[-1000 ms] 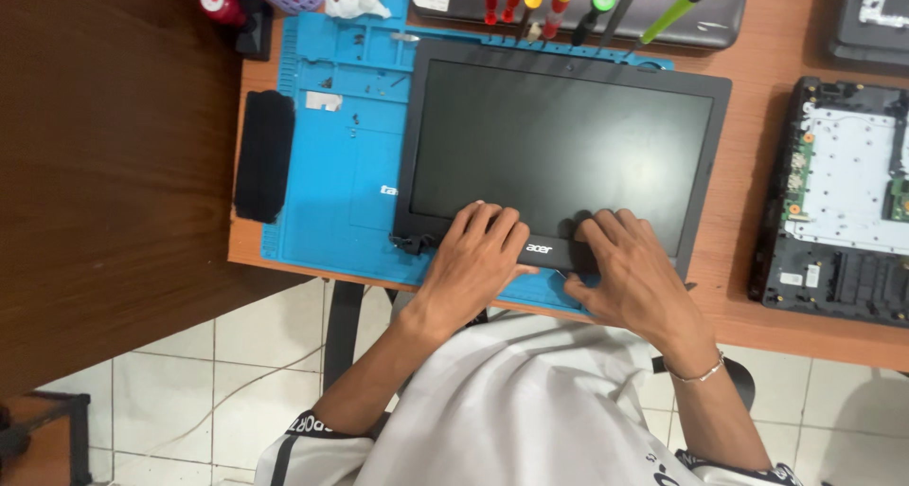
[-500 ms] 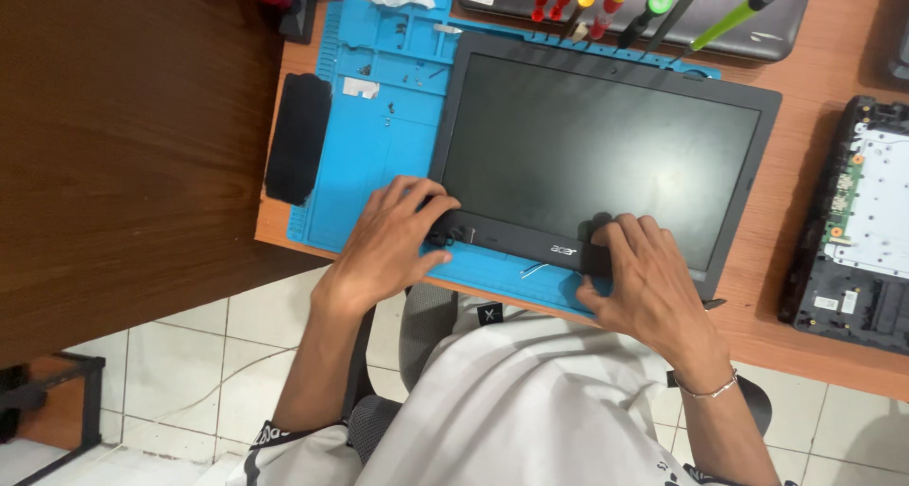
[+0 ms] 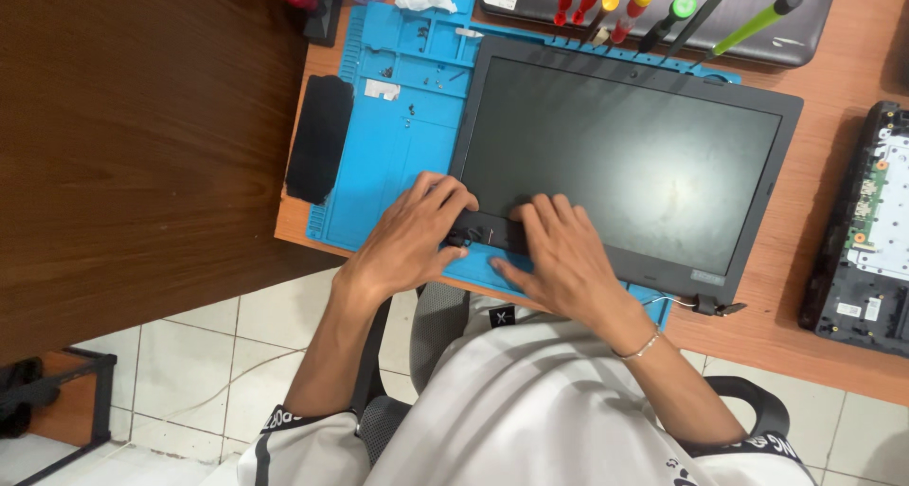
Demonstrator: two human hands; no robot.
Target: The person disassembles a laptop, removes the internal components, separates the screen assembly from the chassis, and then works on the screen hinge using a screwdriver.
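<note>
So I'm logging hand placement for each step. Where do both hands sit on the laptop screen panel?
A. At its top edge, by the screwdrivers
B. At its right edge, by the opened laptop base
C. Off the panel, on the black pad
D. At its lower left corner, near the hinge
D: the left hand and the right hand both press on the lower left corner of the laptop screen panel, over the blue mat.

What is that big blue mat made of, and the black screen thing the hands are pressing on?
The blue mat looks like soft silicone or rubber: matte, with moulded little compartments. The screen panel seems to have a matte black plastic frame around a smooth, glassy face that shows a faint glare and smudges. Both the left hand and right hand press on its lower corner.
</note>
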